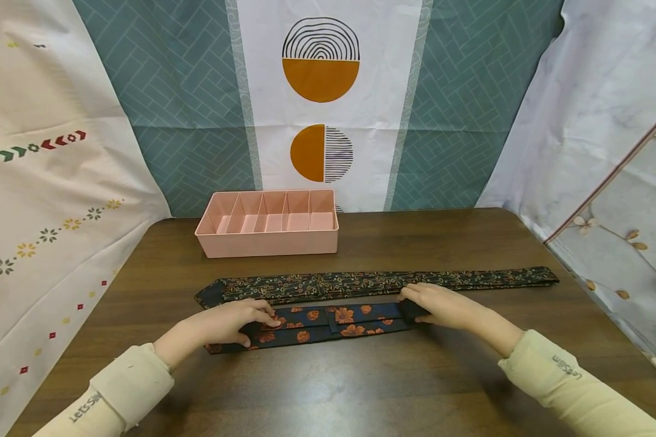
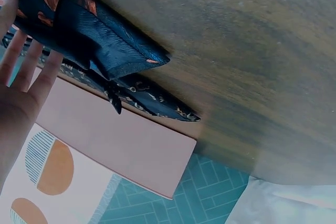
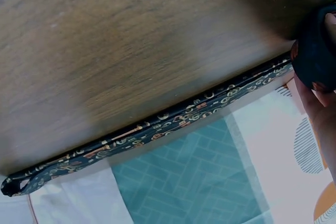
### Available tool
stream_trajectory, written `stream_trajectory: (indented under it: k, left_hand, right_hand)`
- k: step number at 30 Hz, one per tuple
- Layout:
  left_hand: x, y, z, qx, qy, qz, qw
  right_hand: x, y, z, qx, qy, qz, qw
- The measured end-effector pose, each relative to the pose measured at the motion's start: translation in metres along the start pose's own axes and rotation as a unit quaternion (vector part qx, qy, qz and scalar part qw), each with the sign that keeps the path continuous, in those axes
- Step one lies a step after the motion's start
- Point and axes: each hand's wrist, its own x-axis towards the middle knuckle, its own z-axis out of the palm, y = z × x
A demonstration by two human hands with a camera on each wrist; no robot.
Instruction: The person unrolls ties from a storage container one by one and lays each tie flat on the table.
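A navy necktie (image 1: 306, 335) with orange flowers lies folded lengthwise across the table, its underside and keeper loop showing. My left hand (image 1: 232, 321) grips its left end between thumb and fingers; the pointed tip (image 2: 126, 51) sticks out past that hand in the left wrist view. At the other end, my right hand (image 1: 443, 305) pinches a dark folded-over part (image 3: 315, 51) of the same tie. Just behind lies a second necktie (image 1: 372, 282), black with small gold and orange figures, stretched out and folded, neither hand holding it.
A pink box (image 1: 268, 244) with several narrow compartments stands at the back left of the brown wooden table (image 1: 328, 394). Patterned cloths (image 1: 197, 91) hang behind the table and along both sides.
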Motion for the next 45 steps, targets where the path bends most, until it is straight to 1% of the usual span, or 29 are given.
stream_trajectory:
  k: [4,7,11,16,22,24,28,33,35,38,41,45]
  left_hand:
    - [-0.004,0.003,-0.003,0.002,0.001,-0.004,1.0000]
    - [-0.004,0.006,-0.006,0.002,0.003,-0.002,1.0000]
    - [-0.004,0.006,-0.006,0.001,0.000,-0.005,1.0000]
    - [-0.006,0.004,-0.004,-0.009,-0.001,-0.007,0.9999]
    - [-0.008,0.002,-0.002,-0.020,0.001,-0.013,0.9997]
    - [-0.008,0.002,-0.001,-0.020,0.005,-0.007,0.9998]
    - [-0.008,0.000,-0.001,-0.014,0.013,0.003,0.9998]
    - [-0.007,-0.001,0.000,-0.014,0.007,-0.007,0.9999]
    - [-0.008,-0.001,0.000,-0.018,0.002,-0.014,0.9997]
    - [-0.008,-0.001,0.000,-0.020,0.002,-0.014,0.9997]
    - [-0.009,-0.001,0.000,-0.018,0.005,-0.008,0.9998]
    - [-0.010,-0.001,0.000,-0.017,0.007,-0.005,0.9998]
  right_hand:
    - [-0.002,0.002,-0.001,0.002,-0.005,0.014,1.000]
    - [-0.005,0.003,-0.002,0.004,-0.005,0.019,1.000]
    - [-0.008,0.004,-0.001,0.008,0.007,0.004,1.000]
    - [-0.009,0.004,0.000,-0.015,0.017,-0.014,1.000]
    - [-0.011,0.006,0.001,-0.017,0.009,0.013,1.000]
    - [-0.013,0.007,0.002,-0.014,0.006,0.024,1.000]
    - [-0.015,0.010,0.002,-0.009,0.003,0.033,0.999]
    - [-0.018,0.013,0.003,0.005,0.013,0.011,1.000]
    - [-0.018,0.014,0.003,0.001,0.015,0.001,1.000]
    - [-0.019,0.016,0.003,-0.011,0.014,-0.001,1.000]
    - [-0.020,0.016,0.002,-0.018,0.009,0.011,1.000]
    - [-0.023,0.017,0.000,-0.008,0.003,0.036,0.999]
